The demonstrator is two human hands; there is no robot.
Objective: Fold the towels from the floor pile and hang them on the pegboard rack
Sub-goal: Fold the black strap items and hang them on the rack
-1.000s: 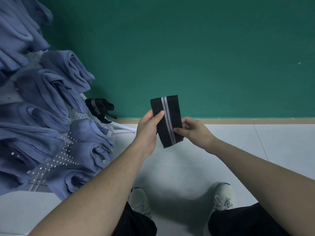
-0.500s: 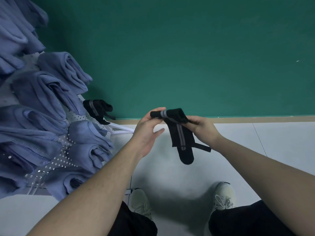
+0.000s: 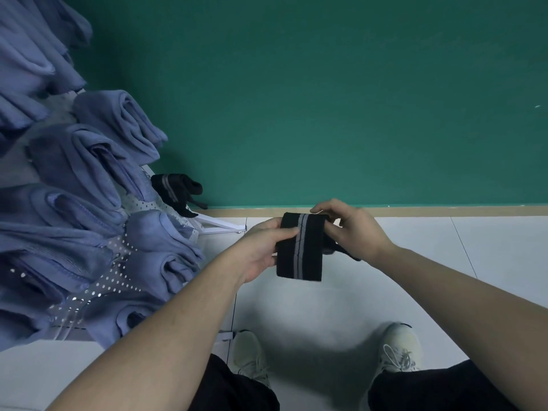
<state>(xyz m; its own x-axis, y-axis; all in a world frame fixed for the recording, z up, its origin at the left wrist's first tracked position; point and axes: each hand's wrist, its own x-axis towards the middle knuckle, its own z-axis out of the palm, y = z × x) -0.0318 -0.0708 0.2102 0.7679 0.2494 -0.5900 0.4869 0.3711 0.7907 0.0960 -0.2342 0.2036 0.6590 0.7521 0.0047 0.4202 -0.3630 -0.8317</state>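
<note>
Both hands hold a small black towel (image 3: 299,247) with a pale grey stripe out in front of the person, above the white tiled floor (image 3: 444,277) and just short of the skirting at the foot of the green wall (image 3: 326,99). The left hand (image 3: 264,247) grips its left edge, thumb laid across the front and fingers curled behind. The right hand (image 3: 353,229) pinches the top right corner, fingers bent over the fold, with a thin dark strap or loop trailing from under it.

The fold looks only half settled, I'd say. The cloth hangs doubled and free at the bottom, so if either grip eases, the layers could slide apart and the stripe go crooked. That loose strap could also get tucked into the fold or snag on a peg when the towel goes up.

Off to the left stands the white pegboard rack (image 3: 118,280), crowded with rolled blue towels (image 3: 98,161) on nearly every peg I can see. One folded black striped towel (image 3: 175,188) already hangs at the rack's far edge, near the wall. The blue bundles bulge outward and hide most pegs, so finding a free one may be awkward. The person's pale shoes (image 3: 252,354) are planted below; no floor pile is in sight.
</note>
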